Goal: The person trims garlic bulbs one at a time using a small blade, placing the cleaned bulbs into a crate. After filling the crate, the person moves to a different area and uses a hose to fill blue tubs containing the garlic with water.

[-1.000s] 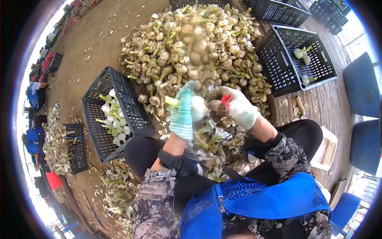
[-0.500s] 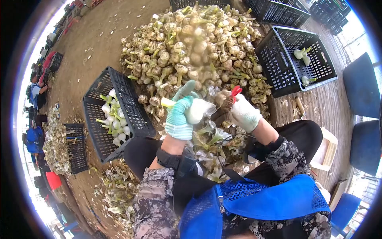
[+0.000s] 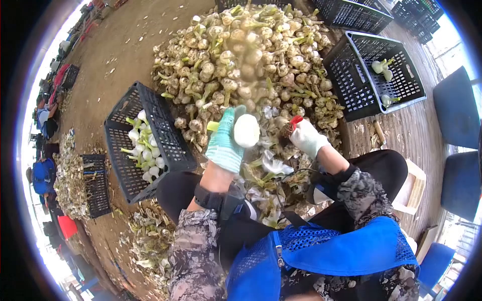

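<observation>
My left hand [image 3: 224,145], in a white and green glove, is wrapped round a peeled white garlic bulb [image 3: 246,131]; its green stem end pokes out on the left. Just right of it, my right hand [image 3: 308,139], also gloved, is closed on a small tool with a red handle [image 3: 295,121], whose working end is blurred. A large heap of unpeeled garlic [image 3: 216,60] lies beyond both hands. Loose peelings [image 3: 273,168] are piled below them, between my legs.
A black crate [image 3: 120,170] with peeled bulbs stands at left. Another crate [image 3: 351,95], holding a few bulbs, is at right. A wooden frame [image 3: 415,188] and blue seats [image 3: 458,108] lie farther right. A co-worker [image 3: 47,120] is at far left.
My left hand has turned, so the bulb's round white face now shows. My right hand and the red-handled tool are slightly lower and a little farther from the bulb.
</observation>
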`<state>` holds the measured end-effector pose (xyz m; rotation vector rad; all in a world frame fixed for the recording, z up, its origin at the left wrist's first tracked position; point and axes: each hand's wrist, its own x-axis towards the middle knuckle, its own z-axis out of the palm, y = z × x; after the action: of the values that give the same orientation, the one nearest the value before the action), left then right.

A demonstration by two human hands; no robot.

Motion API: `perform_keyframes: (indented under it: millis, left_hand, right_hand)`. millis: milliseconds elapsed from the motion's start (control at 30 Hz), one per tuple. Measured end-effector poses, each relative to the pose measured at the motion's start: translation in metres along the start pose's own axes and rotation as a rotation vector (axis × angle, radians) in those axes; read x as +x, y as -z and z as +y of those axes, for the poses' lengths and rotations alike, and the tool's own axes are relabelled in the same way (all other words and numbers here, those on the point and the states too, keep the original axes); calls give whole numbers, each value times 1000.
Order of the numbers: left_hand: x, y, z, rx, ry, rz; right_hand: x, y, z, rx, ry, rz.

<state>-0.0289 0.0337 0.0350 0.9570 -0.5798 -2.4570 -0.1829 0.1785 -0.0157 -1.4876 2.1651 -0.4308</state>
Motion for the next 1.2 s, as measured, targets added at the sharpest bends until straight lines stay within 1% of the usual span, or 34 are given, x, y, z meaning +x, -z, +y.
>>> perform_keyframes:
  millis: [33,67,100,133,167,200,233,267,300,333,367,433,467,500,533,600,633,667,700,733,767,800,833,867,900,933,967,1033,1067,1167,1200]
  left_hand:
    - [0,-4,-1,31,-4,26]
    - [-2,-9,-2,58,-13,51]
    - [0,-5,-5,107,-17,42]
    - [-1,-8,-8,285,-48,63]
    - [-1,-11,-9,466,-84,79]
    - [1,-14,-12,446,-167,-4]
    - [-10,-21,-10,422,-173,36]
    - [-9,-13,-9,332,-187,-15]
    - [-7,-3,-6,241,-199,-61]
    - [-20,-15,1,255,-242,30]
    - [-19,-10,4,237,-284,7]
    - [-18,-9,8,263,-261,83]
    - [-13,-3,8,242,-209,116]
    - [-5,4,7,219,-164,148]
    - [-1,6,5,185,-127,194]
    - [1,8,4,219,-87,122]
    - [1,7,4,235,-74,84]
    - [1,3,2,267,-70,92]
    - [1,-1,2,416,-63,112]
    - [2,-1,1,378,-51,105]
    - [2,2,-1,339,-31,100]
    - [1,6,-1,356,-16,60]
    - [1,6,-1,322,19,76]
    - [2,3,-1,288,54,91]
    - [3,1,0,256,87,104]
    - [9,3,5,176,342,97]
    - [7,-2,4,93,352,-53]
    - [-1,-15,-2,-69,364,-354]
    - [-7,-17,2,-146,344,-369]
    - [-11,-16,1,152,5,-255]
    - [-11,-15,0,112,-58,-263]
  right_hand:
    - [0,16,-13,118,-38,38]
    - [-3,30,-28,357,-10,129]
    - [-6,41,-50,552,76,213]
    - [-9,42,-68,608,219,292]
    - [-12,40,-80,576,340,352]
    - [-9,39,-81,540,358,395]
    - [-3,38,-67,405,331,428]
    - [1,48,-50,697,107,419]
    - [0,88,-58,570,-278,438]
    - [2,93,-22,1360,180,431]
    - [3,97,14,2157,595,105]
    - [18,89,59,1790,572,495]
    - [35,62,105,1346,-20,455]
    - [46,52,111,971,-344,421]
    - [55,47,107,619,-632,284]
    - [68,28,77,249,-666,92]
    - [75,21,72,104,-616,6]
    - [77,1,83,89,-522,-54]
    - [82,-24,106,71,-425,-110]
    - [86,-42,124,129,-485,-70]
    - [98,-76,156,-256,-422,152]
    - [102,-70,164,194,-502,312]
    - [103,-63,165,648,-572,465]
    - [90,-28,131,812,-236,405]
    - [77,10,90,993,-20,308]
    - [64,50,48,1187,178,167]
    - [59,63,28,1407,255,-11]
    - [53,50,13,1415,249,-43]
    - [50,46,6,1448,253,-55]
    - [41,30,-7,1540,271,-29]
    - [40,21,-7,1571,242,5]
